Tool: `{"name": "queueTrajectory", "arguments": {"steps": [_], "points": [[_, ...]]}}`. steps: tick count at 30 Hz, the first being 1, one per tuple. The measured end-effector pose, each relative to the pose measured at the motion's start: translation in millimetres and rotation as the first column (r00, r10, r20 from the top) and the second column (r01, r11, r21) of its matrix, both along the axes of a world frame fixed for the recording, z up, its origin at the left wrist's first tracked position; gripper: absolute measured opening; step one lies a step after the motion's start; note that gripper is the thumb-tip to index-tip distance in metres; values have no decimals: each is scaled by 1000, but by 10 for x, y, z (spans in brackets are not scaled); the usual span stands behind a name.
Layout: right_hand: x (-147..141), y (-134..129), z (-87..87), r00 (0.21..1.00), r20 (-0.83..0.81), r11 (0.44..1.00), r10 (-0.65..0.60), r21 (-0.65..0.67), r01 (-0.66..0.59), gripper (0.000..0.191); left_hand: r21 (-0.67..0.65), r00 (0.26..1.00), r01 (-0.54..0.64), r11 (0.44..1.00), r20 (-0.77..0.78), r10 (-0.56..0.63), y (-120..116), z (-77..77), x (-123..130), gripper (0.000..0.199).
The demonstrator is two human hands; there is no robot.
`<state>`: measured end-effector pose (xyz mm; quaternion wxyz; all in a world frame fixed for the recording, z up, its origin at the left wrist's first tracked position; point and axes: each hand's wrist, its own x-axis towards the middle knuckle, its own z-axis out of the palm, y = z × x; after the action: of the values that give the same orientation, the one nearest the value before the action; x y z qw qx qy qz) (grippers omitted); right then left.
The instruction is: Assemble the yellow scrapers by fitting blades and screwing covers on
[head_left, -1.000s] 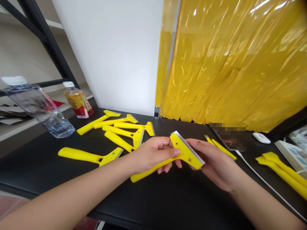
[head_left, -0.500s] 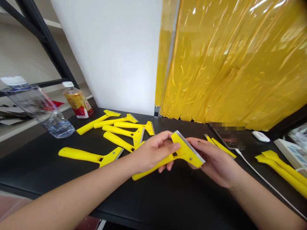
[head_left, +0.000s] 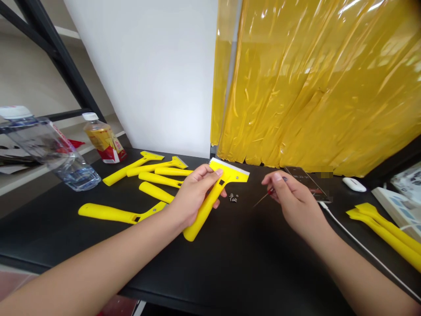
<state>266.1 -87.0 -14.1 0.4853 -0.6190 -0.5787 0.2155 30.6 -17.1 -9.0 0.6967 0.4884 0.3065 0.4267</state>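
My left hand [head_left: 194, 193] grips a yellow scraper [head_left: 204, 210] near its head, thumb on the front, with the metal blade edge facing up and away. In my right hand [head_left: 292, 199], closed fingers hold a thin screwdriver [head_left: 262, 199] whose shaft points down and left. A small pile of screws [head_left: 233, 198] lies on the black table [head_left: 250, 272] between my hands. Several more yellow scrapers [head_left: 108, 213] are spread on the table to the left, some partly covered by my left hand and forearm.
Two bottles, a clear one [head_left: 62, 153] and a yellow-red one [head_left: 104, 139], stand at the left. A phone [head_left: 304, 181] with a white cable, a white earphone case [head_left: 354, 184], a power strip [head_left: 394, 210] and yellow handles [head_left: 384, 228] are at the right.
My left hand has turned the scraper more upright and drawn it left. My right hand has left the scraper's head and moved back, now holding the screwdriver. The screws have come into view.
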Motion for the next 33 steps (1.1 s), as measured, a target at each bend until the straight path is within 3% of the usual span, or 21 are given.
{"name": "queueTrajectory", "arguments": {"steps": [3, 9, 16, 33], "points": [[-12, -26, 8, 994, 96, 999, 47, -31, -44, 40, 7, 1000, -18, 1000, -14, 18, -7, -9, 7, 31], [-95, -9, -35, 982, 133, 990, 134, -59, -127, 33, 54, 997, -62, 997, -35, 64, -29, -4, 19, 28], [-95, 12, -53, 973, 183, 988, 142, -80, -130, 31, 118, 997, -53, 992, -49, 59, -49, 3, 31, 23], [-100, -8, -20, 959, 241, 987, 151, -93, -132, 32, 110, 996, -50, 993, -68, 57, -55, -8, 36, 24]]}}
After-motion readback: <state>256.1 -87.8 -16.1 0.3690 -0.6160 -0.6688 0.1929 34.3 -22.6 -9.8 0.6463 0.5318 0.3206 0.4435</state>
